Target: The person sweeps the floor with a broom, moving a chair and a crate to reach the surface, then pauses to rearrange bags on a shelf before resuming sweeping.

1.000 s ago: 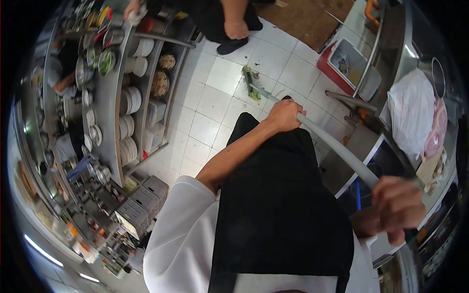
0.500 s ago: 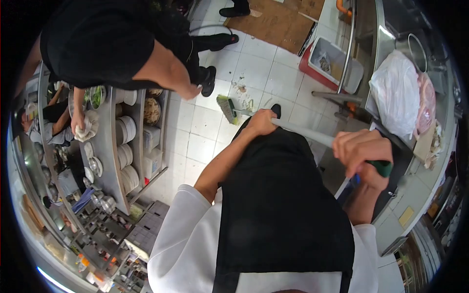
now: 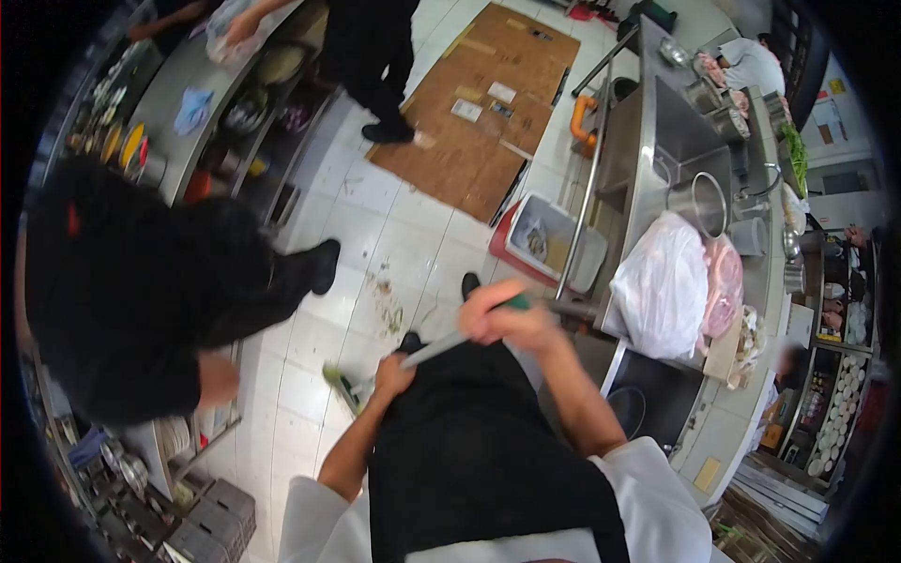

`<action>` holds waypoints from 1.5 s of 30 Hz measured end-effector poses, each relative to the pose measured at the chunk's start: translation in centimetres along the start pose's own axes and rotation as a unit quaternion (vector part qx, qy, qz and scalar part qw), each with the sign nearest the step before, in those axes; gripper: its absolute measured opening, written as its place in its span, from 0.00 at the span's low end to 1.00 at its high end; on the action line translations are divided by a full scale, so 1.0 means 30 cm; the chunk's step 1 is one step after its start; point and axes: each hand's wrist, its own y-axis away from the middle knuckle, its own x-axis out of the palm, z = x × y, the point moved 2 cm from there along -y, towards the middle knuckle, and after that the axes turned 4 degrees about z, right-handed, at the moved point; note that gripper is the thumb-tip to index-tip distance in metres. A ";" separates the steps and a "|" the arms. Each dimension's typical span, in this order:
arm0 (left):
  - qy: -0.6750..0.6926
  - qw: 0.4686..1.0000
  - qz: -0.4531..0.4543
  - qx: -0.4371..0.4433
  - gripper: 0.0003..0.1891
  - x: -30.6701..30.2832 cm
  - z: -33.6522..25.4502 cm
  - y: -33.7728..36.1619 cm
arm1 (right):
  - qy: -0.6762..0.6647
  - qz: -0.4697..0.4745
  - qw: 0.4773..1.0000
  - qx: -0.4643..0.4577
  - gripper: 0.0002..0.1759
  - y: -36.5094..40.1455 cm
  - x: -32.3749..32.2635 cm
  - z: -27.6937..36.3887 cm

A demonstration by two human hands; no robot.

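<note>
A broom with a pale handle [image 3: 436,348] slants across the front of the black apron. My left hand [image 3: 394,373] is closed around the lower part of this handle. Higher up, near its green end, my right hand [image 3: 502,317] grips it, slightly blurred. The broom head [image 3: 340,387], with green bristles, rests by the white tiled floor left of my left hand, partly cut off from sight. Scattered food scraps [image 3: 387,305] lie on the tiles beyond it.
A person in black [image 3: 141,291] stands close at the left, another [image 3: 371,56] farther ahead. Flattened cardboard [image 3: 479,103] covers some floor. A red and white cooler [image 3: 544,239] stands beside the steel sink counter at right, which bears a white plastic bag [image 3: 662,286].
The view has turned rightward and shows more cardboard and sink. My right hand has come closer to my left, and the broom head now sits lower and farther left of the scraps.
</note>
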 end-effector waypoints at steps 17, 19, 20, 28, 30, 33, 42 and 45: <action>0.094 0.983 -0.151 -0.041 0.11 -0.123 -0.557 -0.149 | -0.004 0.352 0.911 -0.216 0.12 -0.140 -0.311 0.555; 0.114 0.972 -0.197 -0.062 0.12 -0.098 -0.418 -0.097 | 0.046 0.345 0.923 -0.166 0.11 -0.211 -0.265 0.471; 0.112 0.964 -0.215 -0.105 0.11 -0.054 -0.315 -0.084 | 0.065 0.365 0.923 -0.107 0.09 -0.266 -0.253 0.400; 0.094 0.957 -0.242 -0.132 0.14 0.220 -0.068 -0.273 | 0.168 0.530 0.830 -0.038 0.04 -0.506 -0.139 0.271; 0.142 0.934 -0.304 -0.126 0.13 0.078 -0.218 -0.403 | 0.159 0.521 0.838 -0.042 0.06 -0.619 -0.139 0.391; 0.217 0.894 -0.376 -0.112 0.12 -0.106 -0.357 -0.552 | 0.169 0.528 0.832 -0.027 0.07 -0.767 -0.150 0.548; 0.290 0.853 -0.399 -0.170 0.07 -0.391 -0.634 -0.454 | 0.090 0.566 0.818 -0.049 0.10 -1.014 -0.183 0.789; 0.321 0.802 -0.435 -0.253 0.06 -0.247 -0.547 -0.436 | 0.123 0.526 0.840 0.041 0.07 -1.011 -0.160 0.615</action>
